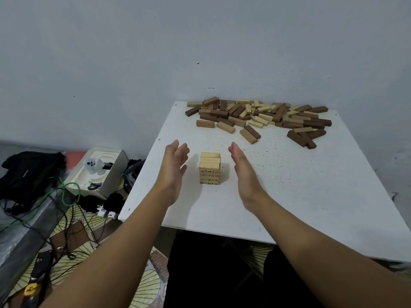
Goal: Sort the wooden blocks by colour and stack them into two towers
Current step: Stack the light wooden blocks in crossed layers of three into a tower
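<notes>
Flat hands (175, 167) flanking pale tower (210, 168)

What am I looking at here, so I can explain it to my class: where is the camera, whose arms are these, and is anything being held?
There is one picture, taken by a camera on a person's head, looking down at their own bare arms. No machine is involved. On the white table stands a short tower of light wooden blocks. The left hand and right hand are open on either side of it, palms facing it, apart from it and holding nothing. At the far edge lies a pile of mixed light and dark blocks, still unsorted. Beside the table, on the floor, are a box and cables.
</notes>
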Available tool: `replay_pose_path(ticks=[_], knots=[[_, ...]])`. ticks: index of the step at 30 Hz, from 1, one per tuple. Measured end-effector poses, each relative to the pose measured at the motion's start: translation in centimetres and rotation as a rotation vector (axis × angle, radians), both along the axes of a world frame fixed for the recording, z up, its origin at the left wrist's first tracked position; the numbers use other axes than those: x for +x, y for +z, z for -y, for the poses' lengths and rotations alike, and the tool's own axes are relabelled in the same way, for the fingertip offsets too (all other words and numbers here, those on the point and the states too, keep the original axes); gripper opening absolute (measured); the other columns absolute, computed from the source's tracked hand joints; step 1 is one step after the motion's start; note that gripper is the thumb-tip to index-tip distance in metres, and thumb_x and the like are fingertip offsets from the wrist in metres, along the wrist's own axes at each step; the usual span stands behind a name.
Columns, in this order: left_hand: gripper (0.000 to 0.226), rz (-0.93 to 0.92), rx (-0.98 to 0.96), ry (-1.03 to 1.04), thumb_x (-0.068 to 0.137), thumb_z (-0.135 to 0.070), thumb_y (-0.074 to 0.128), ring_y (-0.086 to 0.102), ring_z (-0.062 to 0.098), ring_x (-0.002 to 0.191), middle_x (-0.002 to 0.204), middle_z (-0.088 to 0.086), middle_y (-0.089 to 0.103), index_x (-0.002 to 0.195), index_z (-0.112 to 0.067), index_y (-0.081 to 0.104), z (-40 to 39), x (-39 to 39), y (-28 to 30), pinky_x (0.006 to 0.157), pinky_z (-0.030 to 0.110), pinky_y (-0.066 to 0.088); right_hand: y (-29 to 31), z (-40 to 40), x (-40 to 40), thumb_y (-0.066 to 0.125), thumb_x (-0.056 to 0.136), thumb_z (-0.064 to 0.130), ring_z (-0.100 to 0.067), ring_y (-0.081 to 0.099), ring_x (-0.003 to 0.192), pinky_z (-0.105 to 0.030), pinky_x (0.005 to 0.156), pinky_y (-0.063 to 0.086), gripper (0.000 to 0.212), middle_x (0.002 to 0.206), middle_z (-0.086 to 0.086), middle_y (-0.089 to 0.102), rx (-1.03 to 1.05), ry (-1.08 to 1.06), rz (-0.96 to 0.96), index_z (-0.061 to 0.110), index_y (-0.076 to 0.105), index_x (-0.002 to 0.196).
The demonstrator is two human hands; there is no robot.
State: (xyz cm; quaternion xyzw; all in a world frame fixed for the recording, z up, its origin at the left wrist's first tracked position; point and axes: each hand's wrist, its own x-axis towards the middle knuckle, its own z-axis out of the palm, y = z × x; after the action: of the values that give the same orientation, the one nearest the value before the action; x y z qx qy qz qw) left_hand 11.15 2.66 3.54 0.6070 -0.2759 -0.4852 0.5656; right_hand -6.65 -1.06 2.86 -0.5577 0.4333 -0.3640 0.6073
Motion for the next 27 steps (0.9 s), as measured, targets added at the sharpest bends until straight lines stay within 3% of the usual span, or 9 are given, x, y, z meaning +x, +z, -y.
replay_pose_path(ticks=[2, 4, 5, 6, 7, 9, 12, 22, 27], knots=[[0.080, -0.028, 0.012, 0.005, 0.101, -0.074, 0.027, 0.033, 0.014, 0.152, 0.163, -0.003, 0.041, 0.158, -0.020, 0.041, 0.4, -1.3, -0.1, 0.128, 0.041, 0.021, 0.2, -0.5, 1.2, 0.026, 0.107, 0.057, -0.001, 0.019, 0.152, -0.033, 0.126, 0.011, 0.059, 0.167, 0.015, 0.023, 0.074, -0.016, 0.066, 0.034, 0.022, 0.161], [0.097, -0.046, 0.035, 0.001, 0.091, -0.088, 0.022, 0.027, 0.015, 0.155, 0.166, -0.004, 0.035, 0.160, -0.022, 0.038, 0.6, -2.5, 0.0, 0.129, 0.045, 0.015, 0.3, -0.7, 1.6, 0.020, 0.109, 0.054, 0.008, 0.033, 0.141, -0.018, 0.117, 0.019, 0.054, 0.159, 0.019, 0.039, 0.086, -0.001, 0.115, 0.032, 0.033, 0.156], [0.105, -0.060, 0.040, -0.008, 0.085, -0.093, 0.020, 0.027, 0.016, 0.155, 0.166, -0.003, 0.036, 0.160, -0.023, 0.037, 0.7, -2.9, -0.1, 0.130, 0.046, 0.014, 0.5, -0.7, 1.8, 0.017, 0.110, 0.049, 0.019, 0.047, 0.121, -0.005, 0.104, 0.027, 0.047, 0.137, 0.029, 0.059, 0.109, 0.006, 0.137, 0.032, 0.047, 0.142], [0.110, -0.077, 0.039, -0.020, 0.080, -0.097, 0.019, 0.031, 0.017, 0.154, 0.164, -0.002, 0.039, 0.161, -0.024, 0.037, 0.7, -3.2, -0.2, 0.129, 0.047, 0.015, 1.2, -1.2, 2.0, 0.015, 0.112, 0.043, 0.027, 0.055, 0.094, 0.005, 0.086, 0.033, 0.041, 0.103, 0.038, 0.069, 0.147, 0.008, 0.160, 0.035, 0.055, 0.119], [0.113, -0.095, 0.032, -0.028, 0.078, -0.099, 0.018, 0.038, 0.017, 0.150, 0.160, -0.002, 0.046, 0.160, -0.024, 0.037, 0.8, -3.4, -0.3, 0.128, 0.048, 0.018, 2.1, -1.7, 2.3, 0.013, 0.112, 0.039, 0.029, 0.055, 0.073, 0.007, 0.069, 0.037, 0.041, 0.074, 0.042, 0.065, 0.179, 0.002, 0.191, 0.037, 0.052, 0.101], [0.111, -0.109, 0.013, -0.031, 0.080, -0.098, 0.014, 0.052, 0.015, 0.137, 0.148, -0.002, 0.060, 0.160, -0.025, 0.038, 0.8, -3.8, -0.4, 0.125, 0.046, 0.027, 2.7, -2.2, 2.6, 0.011, 0.112, 0.037, 0.028, 0.055, 0.062, 0.004, 0.059, 0.040, 0.043, 0.058, 0.042, 0.058, 0.183, -0.004, 0.210, 0.035, 0.048, 0.089], [0.113, -0.095, 0.006, -0.027, 0.077, -0.097, 0.012, 0.058, 0.014, 0.130, 0.139, -0.001, 0.066, 0.161, -0.025, 0.036, 0.7, -4.2, -0.7, 0.119, 0.041, 0.035, 1.6, -1.8, 3.0, 0.012, 0.112, 0.039, 0.027, 0.057, 0.065, 0.002, 0.062, 0.043, 0.044, 0.060, 0.041, 0.059, 0.209, -0.022, 0.260, 0.035, 0.049, 0.089], [0.117, -0.121, -0.023, -0.005, 0.072, -0.099, 0.016, 0.059, 0.011, 0.131, 0.132, -0.008, 0.070, 0.161, -0.026, 0.035, 0.5, -4.7, -0.9, 0.124, 0.042, 0.030, -0.5, -1.6, 3.8, 0.017, 0.111, 0.045, 0.021, 0.063, 0.076, -0.009, 0.074, 0.046, 0.041, 0.074, 0.037, 0.068, 0.231, -0.048, 0.265, 0.040, 0.054, 0.093], [0.099, -0.082, -0.009, 0.016, 0.087, -0.090, 0.011, 0.064, 0.005, 0.122, 0.122, -0.012, 0.075, 0.158, -0.028, 0.041, 0.6, -5.0, -1.3, 0.110, 0.031, 0.040, -2.2, -1.1, 4.1, 0.021, 0.110, 0.051, 0.011, 0.068, 0.092, -0.009, 0.077, 0.048, 0.044, 0.093, 0.025, 0.075, 0.220, -0.037, 0.275, 0.038, 0.063, 0.107]])
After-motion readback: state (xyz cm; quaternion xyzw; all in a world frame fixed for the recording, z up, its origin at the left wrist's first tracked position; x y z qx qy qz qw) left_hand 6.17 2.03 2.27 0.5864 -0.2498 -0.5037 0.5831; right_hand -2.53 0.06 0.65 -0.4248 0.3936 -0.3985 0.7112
